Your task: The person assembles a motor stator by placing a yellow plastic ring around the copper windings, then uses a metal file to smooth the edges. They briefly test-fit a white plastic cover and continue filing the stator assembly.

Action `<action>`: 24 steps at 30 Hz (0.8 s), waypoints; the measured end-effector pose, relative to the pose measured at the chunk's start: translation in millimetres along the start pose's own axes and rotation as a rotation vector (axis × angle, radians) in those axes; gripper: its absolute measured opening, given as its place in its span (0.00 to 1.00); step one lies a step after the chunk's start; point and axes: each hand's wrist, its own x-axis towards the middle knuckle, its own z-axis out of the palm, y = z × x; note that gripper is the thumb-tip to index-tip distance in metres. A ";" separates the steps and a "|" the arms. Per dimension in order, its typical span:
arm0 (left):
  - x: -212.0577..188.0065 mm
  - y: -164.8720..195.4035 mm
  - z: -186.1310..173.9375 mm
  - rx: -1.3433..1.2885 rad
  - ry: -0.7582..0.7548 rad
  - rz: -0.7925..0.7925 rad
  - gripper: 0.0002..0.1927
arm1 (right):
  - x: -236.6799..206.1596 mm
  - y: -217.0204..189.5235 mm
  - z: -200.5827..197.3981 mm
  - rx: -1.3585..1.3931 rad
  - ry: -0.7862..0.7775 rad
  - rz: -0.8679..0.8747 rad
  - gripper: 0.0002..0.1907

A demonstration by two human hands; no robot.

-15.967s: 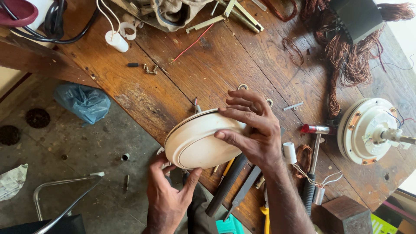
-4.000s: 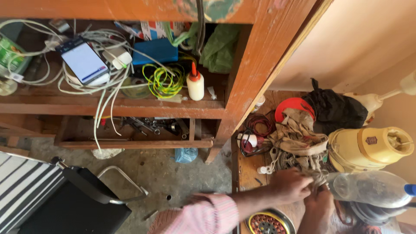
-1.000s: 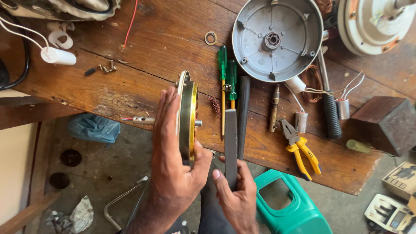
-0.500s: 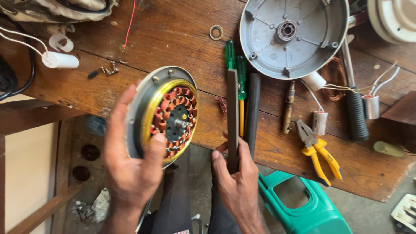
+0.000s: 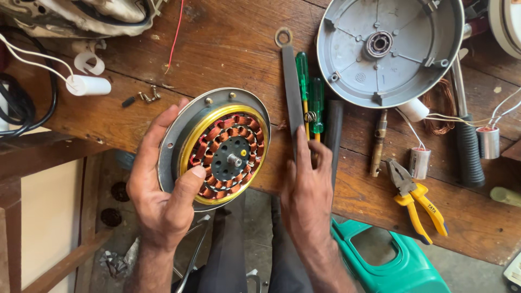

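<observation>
Motor stator now face-up, nearer bench.

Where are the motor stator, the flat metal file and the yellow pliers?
motor stator (image 5: 225, 152): head view, copper windings.
flat metal file (image 5: 290, 81): head view, middle of the blade.
yellow pliers (image 5: 415, 198): head view, near the pivot.

Bench count: tools, parts and hands

Two green-handled screwdrivers, one yellow-handled pair of pliers, one round grey metal housing, one copper-wound motor core, two small cylindrical capacitors, two hands.
</observation>
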 end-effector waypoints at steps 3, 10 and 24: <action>3.8 1.8 -1.7 -0.014 0.000 -0.026 0.34 | 8.3 -5.4 -2.8 -0.120 -0.029 -0.021 0.33; 10.5 8.6 -5.7 0.047 -0.034 -0.070 0.28 | 18.9 -43.0 -11.6 0.308 -0.045 -0.335 0.65; 16.4 7.7 -4.7 0.119 -0.002 -0.049 0.22 | 29.9 -55.4 -5.7 0.299 -0.143 -0.268 0.73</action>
